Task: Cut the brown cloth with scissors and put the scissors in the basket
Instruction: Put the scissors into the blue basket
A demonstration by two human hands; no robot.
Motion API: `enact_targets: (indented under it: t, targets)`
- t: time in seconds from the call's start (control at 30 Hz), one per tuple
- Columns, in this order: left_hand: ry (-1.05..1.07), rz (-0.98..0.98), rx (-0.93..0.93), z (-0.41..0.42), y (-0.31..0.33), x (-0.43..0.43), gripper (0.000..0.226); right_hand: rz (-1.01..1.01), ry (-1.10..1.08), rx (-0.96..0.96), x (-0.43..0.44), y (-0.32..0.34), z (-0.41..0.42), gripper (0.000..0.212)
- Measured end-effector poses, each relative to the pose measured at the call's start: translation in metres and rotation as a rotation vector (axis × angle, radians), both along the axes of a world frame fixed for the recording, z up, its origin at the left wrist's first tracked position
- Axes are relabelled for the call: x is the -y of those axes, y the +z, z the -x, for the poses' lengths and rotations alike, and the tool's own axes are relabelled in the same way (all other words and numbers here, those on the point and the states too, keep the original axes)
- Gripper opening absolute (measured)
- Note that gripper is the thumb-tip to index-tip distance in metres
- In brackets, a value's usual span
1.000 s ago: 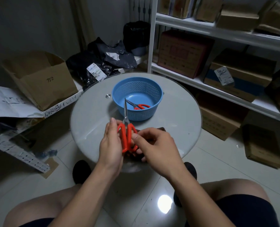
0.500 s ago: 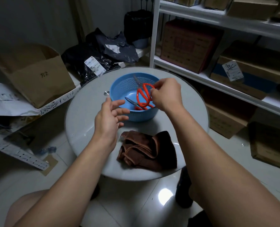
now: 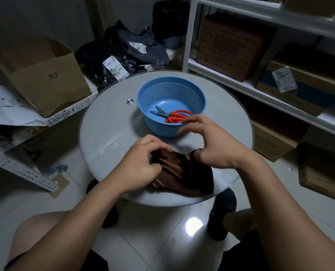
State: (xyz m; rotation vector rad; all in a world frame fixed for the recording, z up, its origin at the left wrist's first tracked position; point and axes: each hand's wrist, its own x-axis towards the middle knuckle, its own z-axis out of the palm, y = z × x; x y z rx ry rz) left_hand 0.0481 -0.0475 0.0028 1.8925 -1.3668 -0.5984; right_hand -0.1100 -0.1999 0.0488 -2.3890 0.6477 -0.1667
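Red-handled scissors (image 3: 171, 116) lie inside the blue basket (image 3: 199, 98) on the round table (image 3: 108, 130); that step appears complete. Both hands rest on the folded brown cloth (image 3: 184, 173): left hand (image 3: 143, 163) pinching its near fold, right hand (image 3: 211, 145) pinching its far corner, other fingers spread. Likely next: spreading it for inspection.

Basket (image 3: 199, 98): blue, perforated lattice wall. Scissors (image 3: 174, 116): red-orange handles, silver blades. Cloth (image 3: 190, 173): brown. Table (image 3: 108, 122): pale grey
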Motion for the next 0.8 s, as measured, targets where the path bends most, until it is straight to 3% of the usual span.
enact_targets:
  t: [0.13, 0.23, 0.3, 0.4, 0.47, 0.53, 0.6, 0.8]
  targets:
    - [-0.135, -0.156, 0.099, 0.002, 0.0, -0.01, 0.065, 0.176, -0.067, 0.017, -0.011, -0.014, 0.031, 0.06]
    - [-0.164, -0.219, 0.184, 0.007, 0.0, -0.018, 0.077, 0.209, 0.034, -0.095, -0.016, -0.027, 0.032, 0.037]
    - [-0.168, -0.233, 0.225, 0.012, 0.001, -0.02, 0.087, 0.202, -0.033, -0.021, -0.019, -0.031, 0.032, 0.019]
    - [-0.088, -0.204, 0.185, 0.016, 0.005, -0.017, 0.091, -0.132, -0.178, 0.257, -0.026, -0.019, 0.032, 0.013]
    - [-0.032, -0.152, 0.04, 0.01, 0.01, -0.017, 0.074, -0.523, -0.174, 0.486, -0.033, -0.004, 0.034, 0.013]
    - [-0.008, -0.087, -0.113, 0.005, 0.017, -0.017, 0.042, -0.815, -0.192, 0.606, -0.036, 0.005, 0.036, 0.01]
    - [0.002, -0.03, -0.226, 0.002, 0.029, -0.019, 0.012, -0.9, -0.26, 0.633, -0.035, 0.009, 0.037, 0.017]
    - [0.126, 0.112, -0.482, -0.002, 0.059, -0.023, 0.008, -1.072, -0.488, 0.674, -0.03, 0.013, 0.037, 0.011]
